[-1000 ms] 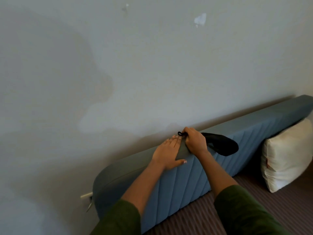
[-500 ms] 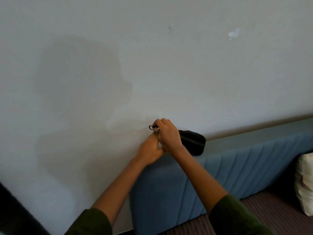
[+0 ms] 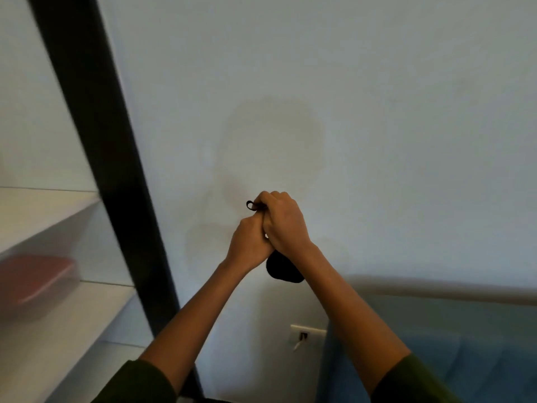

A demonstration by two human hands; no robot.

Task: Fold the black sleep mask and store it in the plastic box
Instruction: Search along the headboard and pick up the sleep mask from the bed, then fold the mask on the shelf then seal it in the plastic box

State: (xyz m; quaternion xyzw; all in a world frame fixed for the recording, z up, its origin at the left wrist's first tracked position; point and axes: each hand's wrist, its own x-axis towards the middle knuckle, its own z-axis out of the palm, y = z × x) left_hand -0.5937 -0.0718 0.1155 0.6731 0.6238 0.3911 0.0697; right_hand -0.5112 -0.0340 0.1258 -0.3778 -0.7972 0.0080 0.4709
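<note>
The black sleep mask (image 3: 283, 270) is gripped by right hand (image 3: 286, 225) and left hand (image 3: 250, 242) together; its strap (image 3: 250, 205) is best tucked in firmly.

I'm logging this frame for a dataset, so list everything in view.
mask: one, black, hanging below the joined hands, strap loop sticking out above
box: one, red lid, blurred, on a left shelf
shelves: at least two, white, left edge
post: one, black, slanting beside the shelves
wall: one, pale, behind everything
socket: one, white, low on the wall
headboard: one, blue, lower right
sleeves: two, green, bottom edge
right hand: grips the mask
left hand: curled against the right; its grip hidden
</note>
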